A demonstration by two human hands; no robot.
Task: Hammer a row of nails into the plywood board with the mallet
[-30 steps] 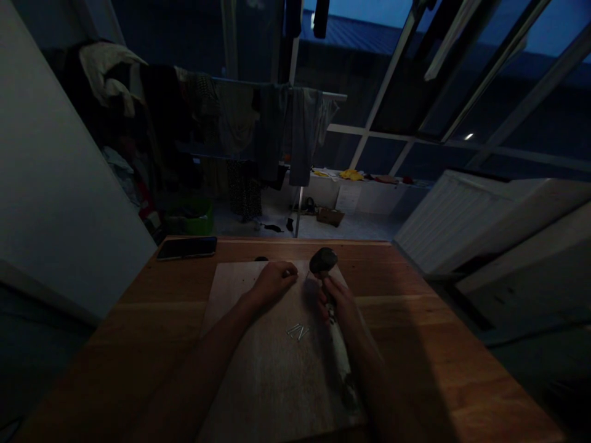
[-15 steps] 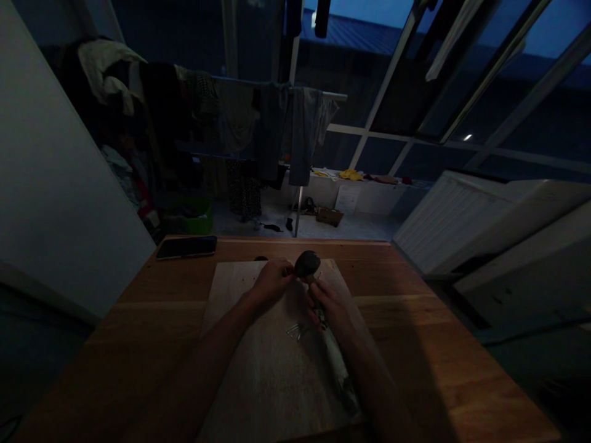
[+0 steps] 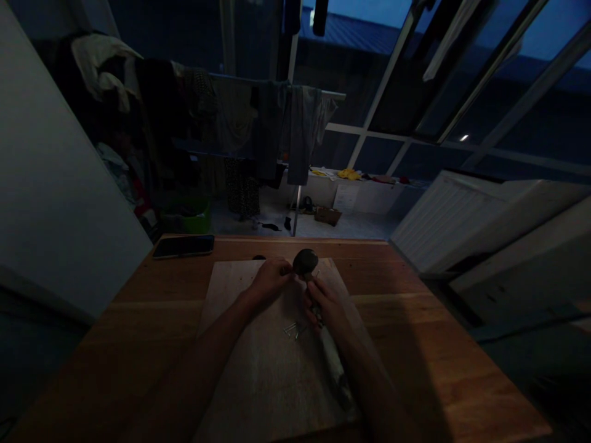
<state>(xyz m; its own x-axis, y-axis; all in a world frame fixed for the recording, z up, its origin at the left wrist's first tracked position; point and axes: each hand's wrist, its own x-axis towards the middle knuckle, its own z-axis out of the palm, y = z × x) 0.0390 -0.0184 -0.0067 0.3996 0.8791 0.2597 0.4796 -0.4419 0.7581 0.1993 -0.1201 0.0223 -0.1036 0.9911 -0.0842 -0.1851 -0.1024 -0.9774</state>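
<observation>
My right hand [image 3: 327,303] is wrapped round the upper handle of a hammer [image 3: 305,263], whose dark, rounded head points away from me. Its pale, worn handle runs back beneath my right forearm. My left hand [image 3: 272,278] is closed in a pinch just left of the hammer head, over the far part of a light wooden board [image 3: 263,387]. Whatever the left fingertips hold is too small and dark to make out. Several loose nails [image 3: 292,330] lie on the board between my forearms. One more thin nail [image 3: 318,274] seems to stand right of the hammer head.
The board lies on a brown wooden table [image 3: 415,344]. A phone [image 3: 183,246] rests at the far left corner, and a small dark round object [image 3: 258,257] sits by the board's far edge. Beyond are a green basket [image 3: 196,216], hanging laundry [image 3: 272,129] and a white cabinet [image 3: 475,212].
The whole view has shifted slightly. Both hands and the hammer keep nearly the same place over the board, and the nails lie as before.
</observation>
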